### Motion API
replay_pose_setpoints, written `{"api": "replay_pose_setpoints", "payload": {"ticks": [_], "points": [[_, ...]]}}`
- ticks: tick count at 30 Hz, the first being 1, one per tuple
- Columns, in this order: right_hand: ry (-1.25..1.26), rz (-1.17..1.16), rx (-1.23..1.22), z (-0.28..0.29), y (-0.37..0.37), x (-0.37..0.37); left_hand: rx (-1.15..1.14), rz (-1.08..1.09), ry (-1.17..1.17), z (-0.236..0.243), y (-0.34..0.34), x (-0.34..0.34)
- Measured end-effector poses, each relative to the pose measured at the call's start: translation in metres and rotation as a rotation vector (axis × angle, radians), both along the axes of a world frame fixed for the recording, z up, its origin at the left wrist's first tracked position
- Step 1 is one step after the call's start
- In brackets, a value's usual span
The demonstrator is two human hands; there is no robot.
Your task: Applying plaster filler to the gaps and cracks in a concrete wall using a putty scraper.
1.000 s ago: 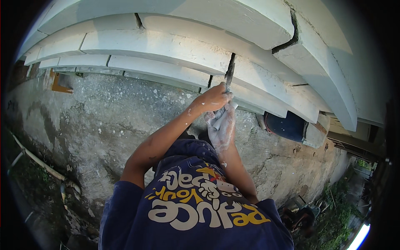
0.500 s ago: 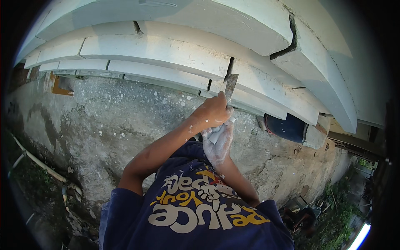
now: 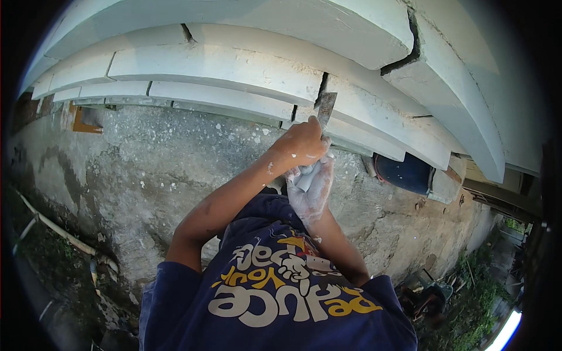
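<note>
My left hand (image 3: 304,142) is closed around a putty knife (image 3: 326,109), its handle hidden in the fist. The flat, stained metal blade points up and away, over the edge of the white ledge (image 3: 234,69), close to a dark vertical gap. Just below, my right hand (image 3: 310,193) is cupped palm up, its palm and fingers coated in white. A pale lump of white putty (image 3: 304,180) lies in that palm, partly covered by the left hand. The two hands touch or nearly touch; the exact contact is hidden.
Stepped white ledges with dark cracks curve across the top. A rough, paint-spattered grey wall (image 3: 175,158) stands below them. At the right, a dark blue container (image 3: 404,174) sits by the wall. Lower left, a pale pipe (image 3: 64,236) runs above the ground.
Both hands have risen slightly, and the blade with them. The left fist has shifted a little over the right palm, covering some of the pale lump.
</note>
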State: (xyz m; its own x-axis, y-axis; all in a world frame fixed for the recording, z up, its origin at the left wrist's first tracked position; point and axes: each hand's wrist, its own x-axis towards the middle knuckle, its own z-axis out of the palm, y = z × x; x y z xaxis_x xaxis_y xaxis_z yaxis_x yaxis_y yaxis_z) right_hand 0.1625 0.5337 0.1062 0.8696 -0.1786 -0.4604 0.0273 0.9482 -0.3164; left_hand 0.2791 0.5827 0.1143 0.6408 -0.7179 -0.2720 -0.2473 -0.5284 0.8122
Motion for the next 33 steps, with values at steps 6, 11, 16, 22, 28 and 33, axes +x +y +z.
{"api": "replay_pose_setpoints", "payload": {"ticks": [6, 11, 16, 22, 28, 33], "points": [[-0.061, 0.001, 0.023, 0.005, 0.004, 0.003, 0.06, -0.031, 0.024, -0.009, -0.007, 0.004], [0.049, 0.023, 0.004, 0.011, -0.007, -0.009, 0.064, 0.015, 0.051, -0.003, -0.012, -0.013], [0.022, 0.004, -0.121, 0.01, -0.022, -0.002, -0.038, 0.03, 0.068, -0.003, -0.026, -0.002], [0.246, 0.248, -0.724, -0.002, -0.048, -0.047, -0.436, 0.102, 0.218, -0.058, 0.01, -0.044], [0.067, 0.312, -1.589, -0.001, -0.111, -0.015, -0.763, 0.541, 0.5, -0.089, 0.034, -0.073], [-0.289, 0.288, -2.584, 0.037, -0.15, 0.09, -0.768, 0.58, 0.497, -0.085, 0.031, -0.08]]}}
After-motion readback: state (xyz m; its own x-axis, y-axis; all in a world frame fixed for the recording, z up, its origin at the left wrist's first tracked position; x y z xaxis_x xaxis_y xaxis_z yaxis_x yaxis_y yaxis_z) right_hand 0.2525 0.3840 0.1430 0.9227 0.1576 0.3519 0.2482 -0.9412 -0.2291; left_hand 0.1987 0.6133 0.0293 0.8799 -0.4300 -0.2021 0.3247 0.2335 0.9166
